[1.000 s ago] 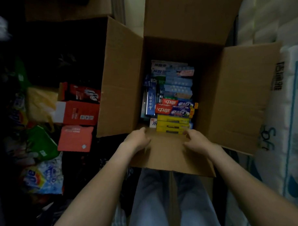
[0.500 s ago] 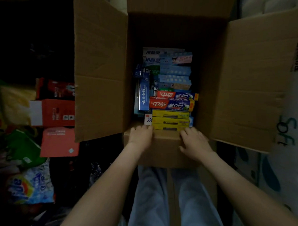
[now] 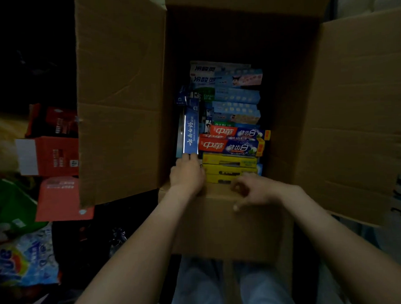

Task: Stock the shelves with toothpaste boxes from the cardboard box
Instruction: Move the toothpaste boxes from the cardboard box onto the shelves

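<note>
Head view: the left hand (image 3: 188,175) lies over the near rim of the cardboard box (image 3: 123,104), its fingertips touching the near end of the blue toothpaste box (image 3: 191,135), which stands on edge just ahead of them. Whether the fingers have closed round that end cannot be told. The right hand (image 3: 253,191) is blurred, just right of the left hand over the near flap (image 3: 220,224), fingers loosely bent and apparently holding nothing. The yellow toothpaste boxes (image 3: 229,164) lie immediately right of the left fingertips, with the red toothpaste boxes (image 3: 231,147) just beyond them. The step in hand appears to be the first pick. The blue box is wedged between the carton wall and the red stack, so thumb and fingers should pinch its narrow faces and draw it straight up. The right hand is best used to steady the flap. No shelf is identifiable.
</note>
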